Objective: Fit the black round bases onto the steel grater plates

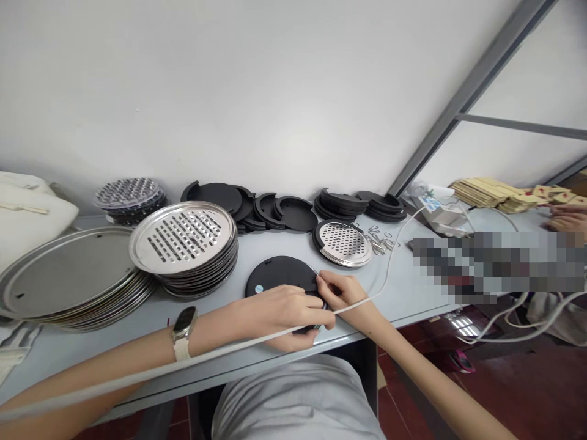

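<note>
On the table edge before me lies a round black plastic disc (279,272) with a small blue sticker, its near part hidden under my hands. My left hand (293,311) is closed around its near right edge. Fingers of my right hand (342,293) are pinched together at the disc's right rim; a tiny shiny bit shows at the fingertips, too small to name. Just behind sits a round metal grater plate (346,243) in a black holder. Beside it lies a loose heap of small metal hooks (380,241).
To the left stand a stack of slotted grater plates (183,238), a stack of large metal discs (68,275) and spiky discs (131,192). Black plastic holders (298,214) line the wall. A white cord (389,263) crosses over my arms. Another person's hand (568,220) is far right.
</note>
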Demonstrator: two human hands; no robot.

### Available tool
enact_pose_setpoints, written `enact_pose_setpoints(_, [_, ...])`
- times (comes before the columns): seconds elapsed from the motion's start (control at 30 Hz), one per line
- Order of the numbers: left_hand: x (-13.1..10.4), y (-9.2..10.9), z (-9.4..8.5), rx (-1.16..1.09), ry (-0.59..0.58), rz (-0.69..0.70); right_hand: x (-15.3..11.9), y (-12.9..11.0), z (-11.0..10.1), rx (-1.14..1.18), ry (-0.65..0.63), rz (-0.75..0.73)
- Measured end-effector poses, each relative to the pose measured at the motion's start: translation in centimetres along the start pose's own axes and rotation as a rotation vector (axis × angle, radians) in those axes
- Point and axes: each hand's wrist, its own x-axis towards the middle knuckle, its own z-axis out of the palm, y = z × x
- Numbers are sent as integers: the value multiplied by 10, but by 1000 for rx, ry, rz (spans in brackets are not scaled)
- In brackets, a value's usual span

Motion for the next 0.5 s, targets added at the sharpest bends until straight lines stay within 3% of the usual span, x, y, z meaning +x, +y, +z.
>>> enact_pose_setpoints(0.5, [0, 1, -2, 7, 8, 1, 0, -1, 0, -20, 7, 20])
